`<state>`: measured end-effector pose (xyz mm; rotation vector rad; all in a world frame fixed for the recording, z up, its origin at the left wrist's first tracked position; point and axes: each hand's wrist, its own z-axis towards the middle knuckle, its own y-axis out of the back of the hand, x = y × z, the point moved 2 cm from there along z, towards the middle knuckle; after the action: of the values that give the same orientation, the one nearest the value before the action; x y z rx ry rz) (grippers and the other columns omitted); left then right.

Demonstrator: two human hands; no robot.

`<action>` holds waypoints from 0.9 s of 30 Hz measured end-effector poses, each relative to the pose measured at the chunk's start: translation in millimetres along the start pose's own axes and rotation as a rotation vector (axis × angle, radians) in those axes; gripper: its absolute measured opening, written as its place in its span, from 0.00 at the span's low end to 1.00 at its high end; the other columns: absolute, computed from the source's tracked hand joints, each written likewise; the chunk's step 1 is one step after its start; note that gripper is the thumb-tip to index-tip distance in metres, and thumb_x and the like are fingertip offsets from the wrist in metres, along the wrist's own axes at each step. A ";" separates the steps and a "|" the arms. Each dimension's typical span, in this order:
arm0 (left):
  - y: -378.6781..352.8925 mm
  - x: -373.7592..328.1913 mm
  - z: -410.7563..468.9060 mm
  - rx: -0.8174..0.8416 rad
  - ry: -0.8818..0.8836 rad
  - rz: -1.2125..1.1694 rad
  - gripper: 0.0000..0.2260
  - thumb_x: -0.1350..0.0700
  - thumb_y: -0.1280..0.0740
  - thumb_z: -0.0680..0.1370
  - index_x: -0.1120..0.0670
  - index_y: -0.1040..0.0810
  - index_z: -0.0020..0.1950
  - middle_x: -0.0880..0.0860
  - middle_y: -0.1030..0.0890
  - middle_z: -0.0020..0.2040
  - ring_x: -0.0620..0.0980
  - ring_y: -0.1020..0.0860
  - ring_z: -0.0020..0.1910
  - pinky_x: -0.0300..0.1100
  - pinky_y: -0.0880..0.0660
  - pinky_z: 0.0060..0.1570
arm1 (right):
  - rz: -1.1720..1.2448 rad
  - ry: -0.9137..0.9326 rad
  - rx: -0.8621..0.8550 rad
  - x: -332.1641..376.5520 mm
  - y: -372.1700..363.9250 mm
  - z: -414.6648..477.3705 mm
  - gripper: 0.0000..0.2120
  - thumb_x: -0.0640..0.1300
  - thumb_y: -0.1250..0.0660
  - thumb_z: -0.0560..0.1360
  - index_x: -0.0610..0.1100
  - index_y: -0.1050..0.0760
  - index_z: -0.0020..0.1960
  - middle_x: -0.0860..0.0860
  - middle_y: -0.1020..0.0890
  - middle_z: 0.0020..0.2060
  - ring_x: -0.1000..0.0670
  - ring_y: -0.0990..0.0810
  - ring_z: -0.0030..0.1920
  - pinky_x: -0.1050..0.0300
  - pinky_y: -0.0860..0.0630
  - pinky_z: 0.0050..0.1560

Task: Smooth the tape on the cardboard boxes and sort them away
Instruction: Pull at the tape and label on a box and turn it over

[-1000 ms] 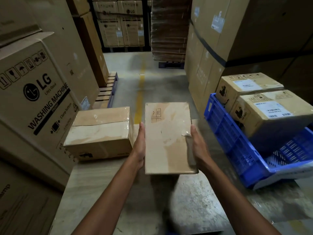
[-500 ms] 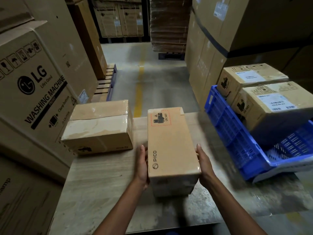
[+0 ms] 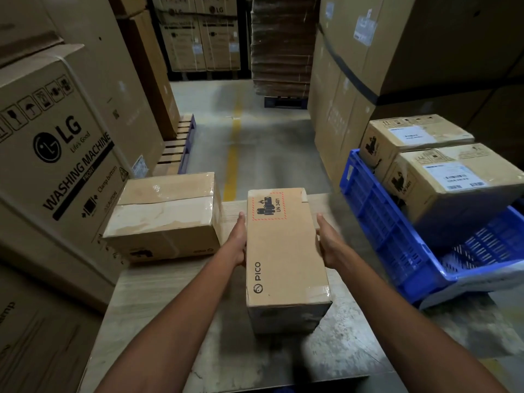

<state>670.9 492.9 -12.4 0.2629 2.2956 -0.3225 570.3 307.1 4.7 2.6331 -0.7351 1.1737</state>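
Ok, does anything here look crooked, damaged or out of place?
The blue crate on the right sits tilted, so the boxes in it lean. The tape on top of the left box looks wrinkled and patchy. The middle box looks intact.

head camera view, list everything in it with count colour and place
brown PICO cardboard box: 1, brown, table centre
tape-topped brown cardboard box: 1, brown, table's far left
grey worn tabletop: 1, grey, bottom centre
blue plastic slatted crate: 1, blue, right, tilted
white-labelled brown cardboard boxes: 2, brown, in crate
large LG washing machine carton: 1, brown, left
yellow floor line: 1, yellow, aisle ahead
left hand: 1, flat against PICO box's left side
right hand: 1, flat against its right side
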 end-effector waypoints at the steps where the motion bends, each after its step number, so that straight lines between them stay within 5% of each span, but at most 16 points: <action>1: -2.5 -2.6 -1.1 0.013 -0.008 0.003 0.35 0.33 0.57 0.82 0.54 0.20 0.65 0.59 0.15 0.54 0.59 0.17 0.50 0.48 0.22 0.53 | 0.017 0.009 0.033 1.7 -5.6 -3.5 0.32 0.66 0.55 0.83 0.44 0.23 0.62 0.43 0.15 0.54 0.43 0.18 0.54 0.48 0.22 0.56; 4: -5.9 -0.9 -4.6 0.070 -0.033 -0.012 0.34 0.35 0.58 0.83 0.54 0.20 0.65 0.57 0.14 0.52 0.57 0.16 0.48 0.47 0.22 0.50 | 0.061 0.069 0.035 4.2 -13.1 -18.0 0.31 0.61 0.59 0.85 0.44 0.25 0.65 0.42 0.22 0.66 0.41 0.23 0.66 0.46 0.30 0.70; 9: -10.7 -18.6 -32.4 0.161 -0.199 -0.050 0.31 0.36 0.55 0.84 0.53 0.20 0.66 0.58 0.16 0.58 0.57 0.17 0.55 0.50 0.22 0.56 | 0.104 0.200 0.051 17.1 -2.8 -32.6 0.32 0.63 0.57 0.84 0.42 0.21 0.56 0.43 0.15 0.46 0.44 0.17 0.48 0.49 0.22 0.49; 14: -15.0 -43.4 -70.3 0.151 -0.428 -0.083 0.29 0.38 0.55 0.85 0.52 0.18 0.56 0.55 0.14 0.50 0.54 0.15 0.49 0.46 0.18 0.41 | 0.105 0.367 0.035 31.6 0.0 -35.3 0.33 0.69 0.52 0.81 0.47 0.22 0.63 0.43 0.14 0.52 0.41 0.17 0.58 0.40 0.24 0.64; 18: -14.9 -34.1 -79.8 0.148 -0.466 -0.150 0.23 0.42 0.53 0.86 0.49 0.19 0.56 0.50 0.13 0.46 0.47 0.14 0.46 0.40 0.19 0.37 | 0.155 0.438 0.080 26.2 -4.9 -43.2 0.27 0.62 0.54 0.84 0.52 0.19 0.55 0.49 0.12 0.45 0.50 0.14 0.48 0.56 0.19 0.44; 21: -10.5 -12.1 -73.6 0.179 -0.410 -0.220 0.24 0.41 0.51 0.85 0.51 0.19 0.59 0.51 0.13 0.51 0.50 0.15 0.51 0.41 0.19 0.43 | 0.201 0.419 0.101 8.3 -7.4 -41.5 0.24 0.60 0.53 0.85 0.51 0.20 0.56 0.52 0.12 0.44 0.54 0.13 0.44 0.59 0.20 0.40; 27: -2.8 17.5 -73.0 0.140 -0.376 -0.198 0.23 0.42 0.47 0.84 0.54 0.20 0.63 0.57 0.16 0.59 0.54 0.18 0.59 0.46 0.20 0.55 | 0.249 0.335 0.076 -20.0 1.5 -43.4 0.25 0.60 0.50 0.84 0.46 0.19 0.59 0.44 0.14 0.55 0.44 0.16 0.58 0.46 0.24 0.64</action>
<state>608.3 514.5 23.1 0.0376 1.9315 -0.5829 529.8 327.9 19.4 2.3573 -0.9831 1.6860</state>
